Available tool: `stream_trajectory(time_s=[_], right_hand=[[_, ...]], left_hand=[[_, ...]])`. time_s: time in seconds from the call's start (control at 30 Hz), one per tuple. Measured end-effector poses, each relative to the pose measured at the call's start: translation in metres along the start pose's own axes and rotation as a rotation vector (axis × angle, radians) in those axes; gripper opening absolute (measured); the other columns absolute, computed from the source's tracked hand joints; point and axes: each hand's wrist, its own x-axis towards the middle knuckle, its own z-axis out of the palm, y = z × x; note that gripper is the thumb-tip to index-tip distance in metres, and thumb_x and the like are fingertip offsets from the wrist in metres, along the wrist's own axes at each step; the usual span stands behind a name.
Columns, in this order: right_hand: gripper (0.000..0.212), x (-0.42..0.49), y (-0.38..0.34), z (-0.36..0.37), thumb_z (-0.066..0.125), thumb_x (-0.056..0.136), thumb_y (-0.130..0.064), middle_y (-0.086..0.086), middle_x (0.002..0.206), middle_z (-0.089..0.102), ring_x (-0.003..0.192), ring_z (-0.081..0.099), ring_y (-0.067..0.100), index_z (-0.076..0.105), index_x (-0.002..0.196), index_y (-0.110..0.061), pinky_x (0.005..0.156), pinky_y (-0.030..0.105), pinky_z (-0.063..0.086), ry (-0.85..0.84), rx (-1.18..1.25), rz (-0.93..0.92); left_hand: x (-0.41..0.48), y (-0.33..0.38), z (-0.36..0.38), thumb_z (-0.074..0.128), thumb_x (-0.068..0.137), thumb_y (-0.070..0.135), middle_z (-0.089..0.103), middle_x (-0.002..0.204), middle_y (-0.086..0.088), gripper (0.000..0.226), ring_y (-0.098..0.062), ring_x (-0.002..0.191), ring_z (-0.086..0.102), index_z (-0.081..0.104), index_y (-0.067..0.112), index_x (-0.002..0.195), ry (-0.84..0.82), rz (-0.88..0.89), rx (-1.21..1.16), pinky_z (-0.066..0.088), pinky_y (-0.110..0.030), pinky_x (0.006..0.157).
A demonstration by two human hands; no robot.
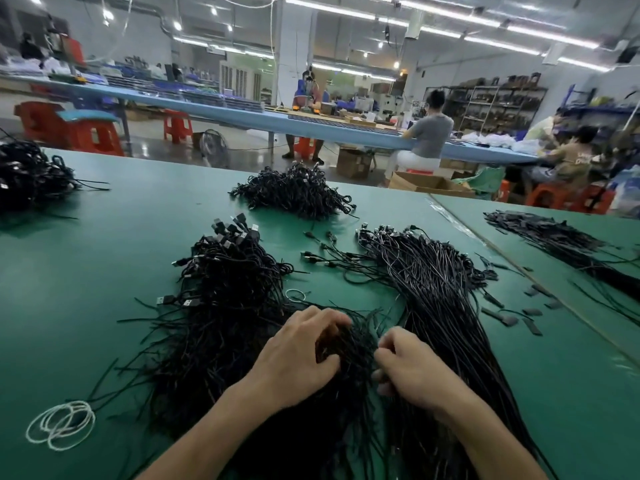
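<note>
Black cables lie in heaps on a green table (86,289). A tangled pile with USB plugs (225,282) spreads in front of me on the left. A long straight bundle of cables (440,292) runs from the upper middle down to the right. My left hand (298,358) rests on the cables between the two, fingers curled into the strands. My right hand (405,368) sits just beside it, its curled fingers pinching some black cables. The fingertips of both hands are partly hidden among the wires.
A further cable heap (294,192) sits farther back, another (31,174) at the far left, and a flat pile (554,237) at the right. White rubber bands (60,424) lie near left. Small black pieces (509,318) are scattered right. People work at a long blue table (242,119) behind.
</note>
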Motion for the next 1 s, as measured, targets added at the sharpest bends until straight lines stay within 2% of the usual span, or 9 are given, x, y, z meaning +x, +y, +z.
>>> stream_trajectory(time_s=[0.13, 0.3, 0.5, 0.6, 0.73, 0.8, 0.9, 0.93, 1.0], right_hand=[[0.016, -0.026, -0.039, 0.013, 0.054, 0.092, -0.022, -0.008, 0.062, 0.052, 0.049, 0.043, 0.000, 0.049, 0.077, -0.024, 0.047, 0.016, 0.035, 0.025, 0.037, -0.289], [0.026, -0.062, -0.066, 0.016, 0.065, 0.089, -0.044, -0.022, 0.067, 0.057, 0.057, 0.052, -0.001, 0.054, 0.069, -0.032, 0.054, 0.010, 0.039, -0.037, 0.052, -0.594], [0.034, -0.047, -0.018, -0.023, 0.064, 0.092, -0.019, -0.015, 0.049, 0.048, 0.043, 0.036, 0.001, 0.049, 0.062, -0.022, 0.042, 0.013, 0.033, 0.280, 0.093, -0.410], [0.033, -0.025, 0.015, -0.041, 0.064, 0.094, -0.019, -0.008, 0.045, 0.049, 0.039, 0.039, 0.004, 0.050, 0.064, -0.015, 0.042, 0.015, 0.035, 0.521, -0.034, -0.242], [0.027, -0.014, 0.036, -0.045, 0.058, 0.097, -0.031, -0.003, 0.069, 0.057, 0.061, 0.050, 0.006, 0.050, 0.075, -0.019, 0.058, 0.024, 0.044, 0.456, -0.419, -0.058], [0.014, -0.018, 0.028, -0.038, 0.052, 0.098, -0.040, -0.006, 0.109, 0.062, 0.097, 0.056, 0.008, 0.057, 0.104, -0.027, 0.090, 0.027, 0.049, 0.330, -0.601, -0.031], [0.065, -0.028, 0.003, -0.019, 0.045, 0.092, -0.060, -0.040, 0.148, 0.015, 0.142, 0.006, -0.014, 0.014, 0.149, -0.050, 0.116, 0.017, -0.004, 0.220, -0.556, -0.336], [0.071, -0.033, -0.011, -0.011, 0.043, 0.089, -0.068, -0.050, 0.144, 0.002, 0.139, -0.008, -0.021, 0.003, 0.146, -0.058, 0.113, 0.015, -0.011, 0.185, -0.492, -0.438], [0.068, -0.036, -0.026, 0.005, 0.040, 0.084, -0.077, -0.055, 0.142, 0.011, 0.141, 0.003, -0.019, 0.008, 0.143, -0.067, 0.120, 0.024, 0.005, 0.111, -0.292, -0.548]], left_hand=[[0.004, 0.004, -0.001, 0.059, 0.084, 0.026, 0.046, 0.126, 0.019, 0.066, -0.006, 0.118, 0.042, 0.040, 0.048, 0.143, -0.074, 0.160, 0.016, 0.038, -0.025, 0.104], [0.012, -0.002, -0.009, 0.049, 0.091, 0.044, 0.055, 0.121, 0.016, 0.028, -0.005, 0.120, 0.047, 0.067, 0.029, 0.105, -0.038, 0.136, -0.076, 0.041, -0.036, 0.103], [0.016, -0.011, -0.054, 0.053, 0.092, 0.045, 0.069, 0.090, -0.002, 0.034, -0.005, 0.089, 0.065, 0.056, 0.015, 0.076, 0.616, 0.101, -0.184, 0.052, -0.012, 0.073], [0.013, -0.012, -0.078, 0.057, 0.093, 0.042, 0.053, 0.054, 0.003, 0.036, -0.009, 0.055, 0.057, 0.042, 0.025, 0.065, 0.817, 0.044, -0.175, 0.041, -0.009, 0.051], [0.009, -0.002, -0.085, 0.063, 0.093, 0.035, 0.033, 0.049, 0.014, 0.047, -0.005, 0.040, 0.033, 0.029, 0.032, 0.062, 0.649, 0.069, 0.161, 0.028, -0.014, 0.045], [0.006, 0.007, -0.082, 0.055, 0.097, 0.040, 0.035, 0.047, 0.017, 0.045, 0.003, 0.036, 0.034, 0.028, 0.035, 0.062, 0.485, 0.114, 0.339, 0.028, -0.016, 0.040], [-0.001, 0.022, -0.071, 0.031, 0.100, 0.050, 0.043, 0.051, 0.013, 0.039, 0.001, 0.039, 0.043, 0.031, 0.031, 0.066, 0.265, 0.153, 0.499, 0.043, -0.021, 0.041], [-0.003, 0.027, -0.066, 0.026, 0.098, 0.052, 0.050, 0.057, 0.010, 0.038, -0.007, 0.045, 0.053, 0.035, 0.028, 0.070, 0.211, 0.153, 0.526, 0.047, -0.027, 0.047], [-0.005, 0.034, -0.057, 0.035, 0.093, 0.051, 0.063, 0.077, 0.003, 0.026, -0.023, 0.069, 0.065, 0.043, 0.027, 0.088, 0.110, 0.172, 0.583, 0.041, -0.031, 0.057]])
